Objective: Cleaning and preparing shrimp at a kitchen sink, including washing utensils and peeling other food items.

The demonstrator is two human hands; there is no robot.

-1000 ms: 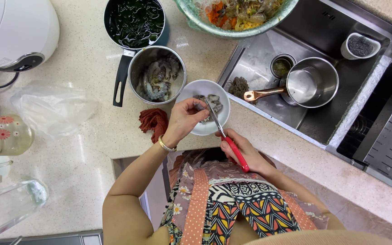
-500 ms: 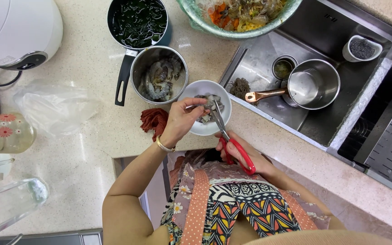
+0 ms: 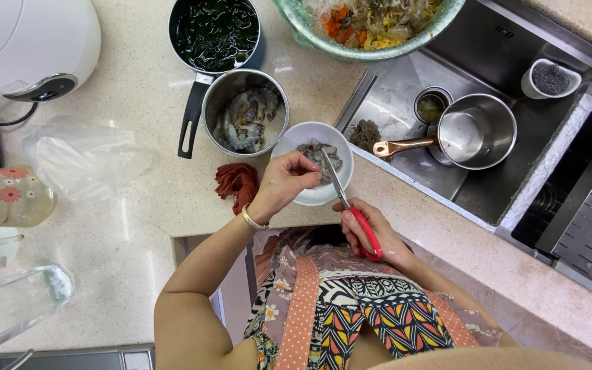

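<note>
The left hand (image 3: 284, 183) pinches a grey raw shrimp (image 3: 314, 156) over the white bowl (image 3: 294, 138) on the worktop (image 3: 138, 219), and the right hand (image 3: 371, 233) is closed around the red handles of the scissors (image 3: 351, 209), whose blades point into the bowl. The shrimp looks soft, wet and slippery, so I think a firm fingertip hold on its body is best.

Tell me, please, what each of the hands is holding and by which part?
The right hand grips scissors by their red handles. The left hand pinches a grey shrimp piece over the white bowl; which part of it cannot be told.
</note>
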